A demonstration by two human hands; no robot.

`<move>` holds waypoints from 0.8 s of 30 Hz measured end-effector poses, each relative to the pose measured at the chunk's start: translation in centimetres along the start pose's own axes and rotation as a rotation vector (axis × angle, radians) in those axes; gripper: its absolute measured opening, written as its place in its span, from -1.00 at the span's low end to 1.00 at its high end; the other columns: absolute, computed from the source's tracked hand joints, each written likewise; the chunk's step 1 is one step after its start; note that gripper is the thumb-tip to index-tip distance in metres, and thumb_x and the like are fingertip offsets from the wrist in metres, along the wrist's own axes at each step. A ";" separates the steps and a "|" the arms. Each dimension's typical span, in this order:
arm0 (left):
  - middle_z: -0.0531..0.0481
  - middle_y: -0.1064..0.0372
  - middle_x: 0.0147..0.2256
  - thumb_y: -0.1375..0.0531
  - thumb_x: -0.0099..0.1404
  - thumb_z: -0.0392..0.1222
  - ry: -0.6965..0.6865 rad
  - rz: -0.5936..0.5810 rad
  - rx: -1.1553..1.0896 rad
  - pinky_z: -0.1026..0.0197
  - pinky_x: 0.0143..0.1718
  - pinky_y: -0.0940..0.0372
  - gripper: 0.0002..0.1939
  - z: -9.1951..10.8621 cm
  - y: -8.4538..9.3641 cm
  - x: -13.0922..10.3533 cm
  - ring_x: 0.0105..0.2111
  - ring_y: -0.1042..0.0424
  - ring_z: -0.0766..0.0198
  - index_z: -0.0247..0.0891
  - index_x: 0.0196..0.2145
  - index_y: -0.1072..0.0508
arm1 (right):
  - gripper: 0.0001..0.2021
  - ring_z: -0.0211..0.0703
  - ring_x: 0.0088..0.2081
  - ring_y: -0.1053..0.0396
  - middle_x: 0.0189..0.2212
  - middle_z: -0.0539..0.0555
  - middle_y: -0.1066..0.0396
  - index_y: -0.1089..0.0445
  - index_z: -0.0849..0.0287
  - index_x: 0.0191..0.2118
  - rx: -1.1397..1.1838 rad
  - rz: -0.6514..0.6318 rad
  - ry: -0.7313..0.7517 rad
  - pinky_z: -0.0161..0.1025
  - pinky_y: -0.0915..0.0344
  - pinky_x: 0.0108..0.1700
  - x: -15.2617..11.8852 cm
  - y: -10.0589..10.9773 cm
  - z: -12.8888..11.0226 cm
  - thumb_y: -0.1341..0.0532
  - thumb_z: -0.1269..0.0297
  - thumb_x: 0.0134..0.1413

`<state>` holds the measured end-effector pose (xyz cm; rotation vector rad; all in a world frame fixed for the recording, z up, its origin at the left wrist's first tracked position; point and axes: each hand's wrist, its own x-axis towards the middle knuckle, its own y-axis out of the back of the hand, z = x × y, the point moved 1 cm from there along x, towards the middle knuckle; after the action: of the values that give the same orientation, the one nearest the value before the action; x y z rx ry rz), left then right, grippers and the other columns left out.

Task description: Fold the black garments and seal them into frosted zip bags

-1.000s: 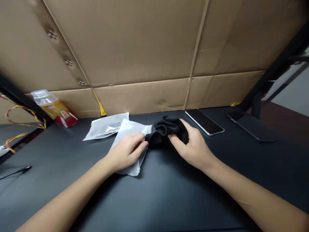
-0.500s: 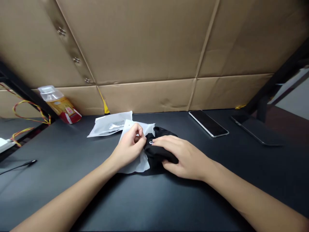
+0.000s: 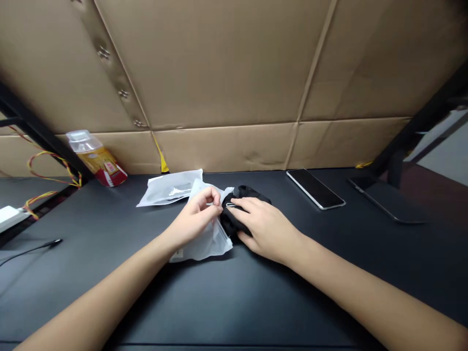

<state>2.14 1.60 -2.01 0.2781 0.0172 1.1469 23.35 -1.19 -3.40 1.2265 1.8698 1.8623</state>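
A bundle of black cloth [image 3: 244, 194] lies on the black table [image 3: 234, 292], its left end inside the mouth of a frosted white plastic bag [image 3: 208, 241]. My left hand [image 3: 195, 220] pinches the upper edge of the bag's opening. My right hand [image 3: 265, 229] lies on top of the cloth with its fingers curled over it, pressing toward the bag. Most of the cloth is hidden under my right hand.
A second white bag [image 3: 170, 190] lies just behind. A smartphone [image 3: 315, 188] rests at the right, a dark flat device [image 3: 387, 200] beyond it. A clear bottle with a yellow-red label [image 3: 95, 157] lies at the back left by coloured wires [image 3: 47, 170]. A cardboard wall [image 3: 234, 83] closes the back.
My right hand has pushed the black cloth leftward, further into the bag. My left hand has shifted from lying flat on the bag to pinching its opening.
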 end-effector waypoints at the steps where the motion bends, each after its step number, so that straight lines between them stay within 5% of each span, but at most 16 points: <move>1: 0.16 -0.18 -0.40 -0.22 0.31 -0.16 -0.013 0.011 0.005 0.26 -0.35 -0.18 -0.82 0.0 -0.1 -0.1 -0.43 -0.22 0.35 -0.17 -0.33 -0.24 | -0.53 0.26 0.32 -0.33 0.28 0.33 -0.41 -0.44 0.23 0.22 -0.020 -0.017 0.063 0.20 -0.35 0.32 0.1 0.1 0.0 -0.30 0.39 0.20; 4: 0.14 -0.18 -0.39 -0.20 0.39 -0.13 -0.079 0.015 0.087 0.26 -0.37 -0.17 -0.81 0.5 -0.6 -0.5 -0.42 -0.20 0.34 -0.17 -0.32 -0.24 | -0.53 0.27 0.41 -0.21 0.29 0.35 -0.40 -0.46 0.29 0.20 0.035 -0.095 0.226 0.19 -0.21 0.43 0.5 0.5 -0.2 -0.33 0.27 0.20; 7: 0.09 -0.26 -0.34 -0.12 0.50 -0.08 -0.172 -0.023 0.338 0.20 -0.29 -0.24 -0.84 1.2 -0.7 -1.1 -0.36 -0.26 0.28 -0.17 -0.24 -0.31 | -0.52 0.18 0.46 -0.16 0.35 0.36 -0.35 -0.41 0.33 0.28 0.154 -0.130 0.189 0.16 -0.09 0.50 0.7 0.7 -0.3 -0.22 0.17 0.38; 12: -0.21 -0.41 0.10 0.05 0.59 0.10 -0.250 -0.001 0.833 -0.18 0.25 -0.25 -0.52 0.9 0.4 -1.1 0.13 -0.37 -0.03 -0.20 0.23 -0.39 | -0.53 0.17 0.45 -0.18 0.38 0.34 -0.32 -0.32 0.32 0.37 0.119 -0.070 0.080 0.18 -0.11 0.49 0.0 -0.4 -0.6 -0.04 0.23 0.52; 17: -0.18 -0.02 0.51 0.20 0.61 0.21 -0.047 -0.163 0.778 -0.28 0.50 0.05 -0.29 -1.3 0.6 -0.8 0.51 0.01 -0.13 -0.16 0.53 -0.04 | -0.61 0.22 0.47 -0.12 0.40 0.26 -0.28 -0.43 0.15 0.29 0.087 -0.108 0.155 0.26 -0.08 0.49 -0.6 -0.4 -0.7 -0.16 0.27 0.44; 21: -0.12 0.26 0.56 0.23 0.61 0.22 0.008 -0.168 0.727 -0.35 0.54 0.23 -0.26 -1.5 -0.7 -1.1 0.56 0.30 -0.13 -0.16 0.57 0.13 | -0.68 0.27 0.45 -0.14 0.33 0.24 -0.36 -0.58 0.11 0.11 0.132 -0.088 0.160 0.29 -0.14 0.44 -0.3 0.2 -1.0 -0.18 0.14 0.45; 24: -0.01 0.37 0.57 0.31 0.58 0.29 0.043 -0.181 0.672 -0.32 0.55 0.32 -0.22 -1.0 -1.5 -1.4 0.56 0.44 -0.06 -0.11 0.58 0.18 | -0.68 0.21 0.45 -0.16 0.28 0.21 -0.42 -0.58 0.13 0.09 0.159 -0.049 0.063 0.26 -0.16 0.44 0.1 -0.1 -1.4 -0.10 0.24 0.49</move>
<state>2.80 -0.04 -3.51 0.8295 0.4627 0.9371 22.24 -2.10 -3.23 1.1696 2.0970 1.7765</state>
